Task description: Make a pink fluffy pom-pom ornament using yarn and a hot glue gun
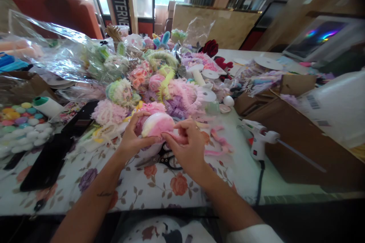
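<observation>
Between my two hands is a round, pale pink and cream fuzzy piece (158,124), held just above the table. My left hand (136,132) grips its left side, with the thumb along the lower edge. With pinched fingers my right hand (184,140) presses a pink fuzzy strip against the piece's lower right edge. Below the hands, black-handled scissors (168,159) lie on the floral cloth. A loose pink fuzzy strip (221,142) rests to the right of my right hand. Whether the pinched strip joins the round piece is hidden by my fingers.
A pile of yarn pieces (159,79) and plastic wrap (57,53) spreads across the back. Right of me a white glue gun (258,140) leans by a cardboard box (302,136), its cord trailing down. At left are a black phone (47,163), pom-poms (25,129) and a thread cone (47,107).
</observation>
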Action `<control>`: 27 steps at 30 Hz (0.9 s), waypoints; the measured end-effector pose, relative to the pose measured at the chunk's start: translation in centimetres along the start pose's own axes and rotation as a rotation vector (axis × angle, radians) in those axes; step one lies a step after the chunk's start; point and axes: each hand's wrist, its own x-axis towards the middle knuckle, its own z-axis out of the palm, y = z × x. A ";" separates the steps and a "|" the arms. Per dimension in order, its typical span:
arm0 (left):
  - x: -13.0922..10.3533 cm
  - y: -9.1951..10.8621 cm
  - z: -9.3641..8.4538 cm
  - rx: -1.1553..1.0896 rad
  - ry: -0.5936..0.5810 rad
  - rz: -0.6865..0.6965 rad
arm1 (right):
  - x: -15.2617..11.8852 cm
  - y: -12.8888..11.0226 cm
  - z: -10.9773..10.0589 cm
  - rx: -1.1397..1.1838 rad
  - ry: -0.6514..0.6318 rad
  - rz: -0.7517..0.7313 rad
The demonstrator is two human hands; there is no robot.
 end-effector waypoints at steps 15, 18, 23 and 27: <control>-0.1 0.5 0.4 -0.015 0.057 0.024 | 0.4 0.0 0.1 0.336 -0.159 0.468; -0.1 0.6 0.4 -0.052 0.081 0.013 | -0.4 -0.6 0.0 0.074 -0.058 0.243; -0.1 0.4 0.2 -0.089 0.073 0.048 | -0.7 -1.3 -0.5 -0.203 0.012 -0.153; 0.0 0.1 0.0 -0.078 0.068 0.059 | -0.6 -1.4 -0.8 -0.305 0.043 -0.288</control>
